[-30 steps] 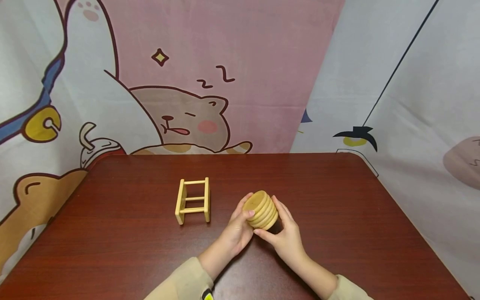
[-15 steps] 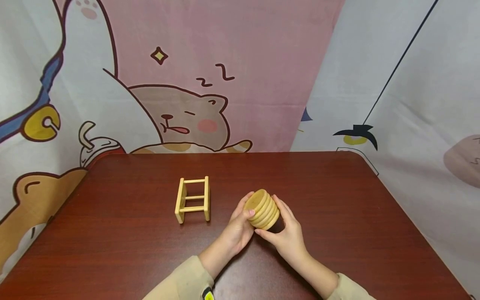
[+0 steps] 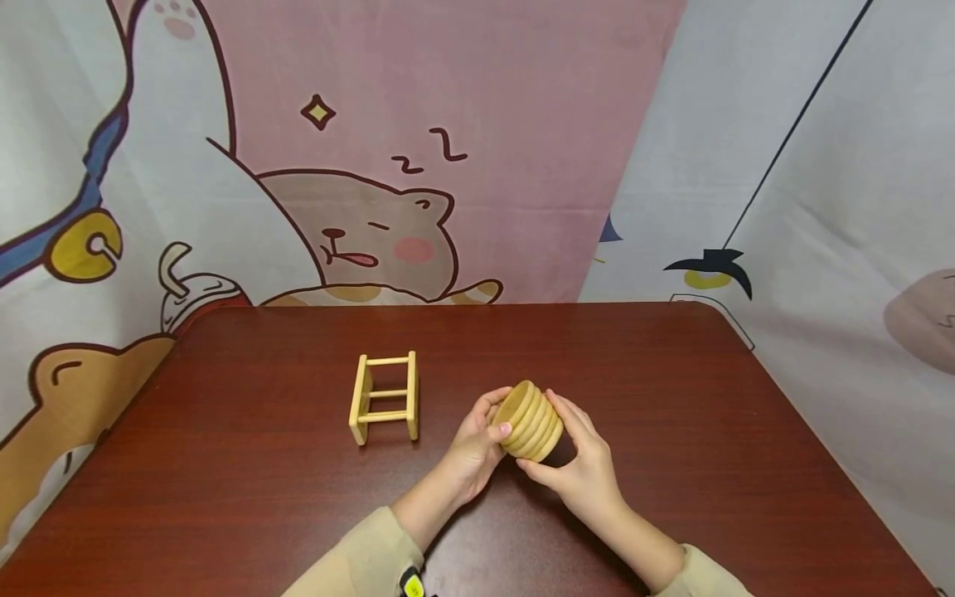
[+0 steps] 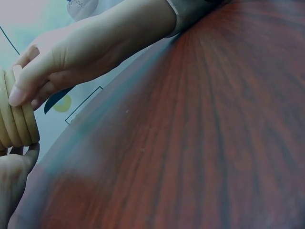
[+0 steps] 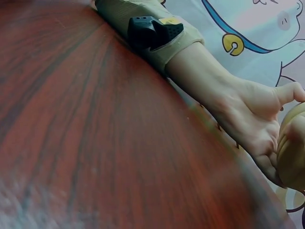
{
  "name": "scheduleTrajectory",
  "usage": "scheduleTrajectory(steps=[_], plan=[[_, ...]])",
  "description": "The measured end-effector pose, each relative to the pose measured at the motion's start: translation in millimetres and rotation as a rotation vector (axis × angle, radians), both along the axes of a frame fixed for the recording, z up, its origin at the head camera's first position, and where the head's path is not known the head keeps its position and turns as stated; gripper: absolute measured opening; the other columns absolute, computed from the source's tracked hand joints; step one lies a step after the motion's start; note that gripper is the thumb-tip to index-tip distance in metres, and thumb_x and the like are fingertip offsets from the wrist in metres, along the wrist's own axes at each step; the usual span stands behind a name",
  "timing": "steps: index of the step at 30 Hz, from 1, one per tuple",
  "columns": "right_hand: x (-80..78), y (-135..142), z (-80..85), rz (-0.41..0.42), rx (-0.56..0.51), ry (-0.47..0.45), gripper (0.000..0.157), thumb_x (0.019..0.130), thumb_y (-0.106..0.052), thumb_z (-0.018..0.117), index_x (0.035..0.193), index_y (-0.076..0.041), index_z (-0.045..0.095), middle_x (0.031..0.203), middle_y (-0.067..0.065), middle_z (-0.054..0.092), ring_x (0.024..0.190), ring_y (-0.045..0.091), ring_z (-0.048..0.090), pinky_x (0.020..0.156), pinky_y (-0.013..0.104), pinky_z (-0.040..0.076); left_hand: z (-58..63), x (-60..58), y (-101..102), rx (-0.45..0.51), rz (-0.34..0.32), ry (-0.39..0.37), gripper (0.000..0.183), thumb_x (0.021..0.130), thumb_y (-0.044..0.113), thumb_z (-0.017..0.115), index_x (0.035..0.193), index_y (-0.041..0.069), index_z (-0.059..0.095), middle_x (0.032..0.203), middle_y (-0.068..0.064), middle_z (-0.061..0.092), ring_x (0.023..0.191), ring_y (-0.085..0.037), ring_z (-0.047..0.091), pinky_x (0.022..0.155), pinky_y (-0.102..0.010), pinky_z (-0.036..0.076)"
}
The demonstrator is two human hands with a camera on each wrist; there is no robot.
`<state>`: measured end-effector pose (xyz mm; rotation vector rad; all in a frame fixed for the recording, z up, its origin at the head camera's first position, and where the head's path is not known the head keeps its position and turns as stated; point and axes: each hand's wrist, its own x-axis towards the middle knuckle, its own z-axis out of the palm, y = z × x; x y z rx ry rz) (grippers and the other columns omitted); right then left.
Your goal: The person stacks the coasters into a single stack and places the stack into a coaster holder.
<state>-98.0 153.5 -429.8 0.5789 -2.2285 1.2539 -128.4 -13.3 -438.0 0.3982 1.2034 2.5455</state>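
Both hands hold a stack of several round wooden coasters (image 3: 531, 421) in the air over the table, tilted so that one flat face looks up and left. My left hand (image 3: 472, 452) holds it at the left end, thumb on the near side and fingers around the far side. From the right, my right hand (image 3: 585, 464) grips the stack's edge between thumb and fingers. In the left wrist view the coasters (image 4: 18, 112) sit at the left border, partly cut off. The right wrist view catches the coasters (image 5: 291, 148) at its right border, against the left palm.
To the left of the hands a small wooden rack (image 3: 363, 398) with thin rods joining its two sides stands on the dark red-brown table (image 3: 224, 464). Behind the table hangs a cloth (image 3: 522, 149) printed with cartoon animals.
The coaster stack has shifted slightly right and tipped further, so its flat face shows narrower. Both hands still hold it; the right hand has moved a little right. The rack stays where it was.
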Motion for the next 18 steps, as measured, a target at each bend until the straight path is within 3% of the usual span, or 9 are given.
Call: scheduleTrajectory(steps=[4,11,18], plan=[[-0.2,4,1.8,0.017,0.017,0.035,0.099,0.050,-0.003,0.094,0.139,-0.005,0.049,0.132,0.013,0.054,0.121,0.022,0.048,0.099,0.014,0.030,-2.5,-2.8,-3,-0.070,-0.016,0.063,0.061,0.079,0.007,0.059,0.134,0.000,0.036,0.123,-0.009,0.050,0.103,-0.017,0.053,0.085,-0.029,0.046],[15.5,-3,35.3,0.061,0.036,0.109,0.093,0.045,0.010,0.089,0.130,0.010,0.051,0.121,0.025,0.056,0.112,0.029,0.052,0.096,0.013,0.034,-3.8,-6.6,-10,-0.189,-0.034,0.180,0.067,0.077,0.012,0.065,0.136,-0.006,0.037,0.121,-0.009,0.054,0.102,-0.018,0.055,0.083,-0.029,0.047],[12.3,6,29.4,0.081,0.060,0.125,0.091,0.043,0.009,0.090,0.126,0.013,0.052,0.118,0.025,0.057,0.111,0.027,0.053,0.094,0.012,0.035,-6.6,-8.7,-10,-0.236,-0.089,0.260,0.082,0.078,0.013,0.065,0.149,-0.001,0.026,0.131,-0.015,0.049,0.110,-0.022,0.054,0.087,-0.032,0.046]])
